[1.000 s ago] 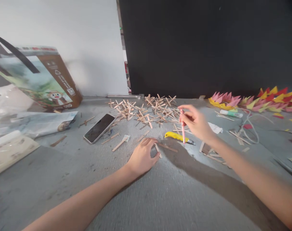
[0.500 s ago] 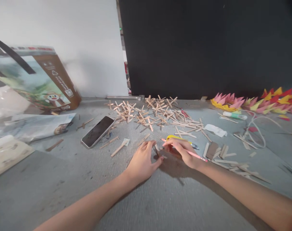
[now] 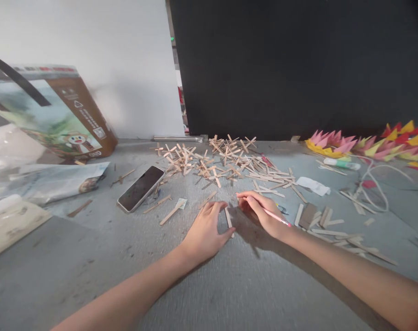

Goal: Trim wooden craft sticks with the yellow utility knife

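Observation:
A wooden craft stick (image 3: 228,222) lies on the grey tabletop, pinned between the thumb and fingertips of my left hand (image 3: 204,230). To the right of that stick, my right hand (image 3: 264,215) is closed around a pink pencil (image 3: 277,217), whose tip points up and left, apart from the stick. The pencil's eraser end rests back over the hand near the wrist. Behind the right hand, a small bluish end of some object (image 3: 282,209) peeks out, the rest hidden.
Star-shaped pieces of crossed sticks (image 3: 212,161) are heaped toward the back. A phone (image 3: 141,188) lies left of them. Loose sticks (image 3: 346,239), a glue stick (image 3: 341,163), white cable (image 3: 384,202) and folded paper crowns (image 3: 329,143) are at right. A printed bag (image 3: 71,115) stands far left.
My right hand has drawn back slightly from the craft stick, leaving it more visible. The yellow object behind that hand is now mostly covered. My left hand keeps its place.

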